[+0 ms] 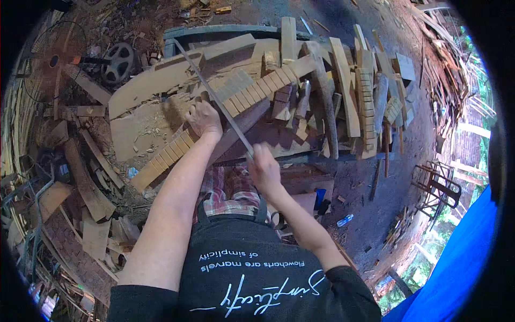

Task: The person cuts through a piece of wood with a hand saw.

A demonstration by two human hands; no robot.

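Observation:
A long wooden strip [255, 92] with evenly spaced crosswise cuts lies slantwise over the plank bench, its lower left end jutting toward me. My left hand [204, 119] is closed on the strip near its middle, fingers curled over the wood. In my right hand [264, 169], at the bench's near edge, is the end of a long thin metal blade [214, 96]. It crosses over the strip just right of my left hand and points to the far left. Whether it is a saw or a file, I cannot tell. Some grey-topped notched pieces [234, 83] lie beside the strip.
Sawdust and chips cover the worn bench top [134, 107]. Wooden offcuts, another notched strip [367, 107] and a crooked branch [324, 102] crowd its right side. A fan [53, 61] and scrap wood stand left. A clear bottle [345, 220] lies on the floor at right.

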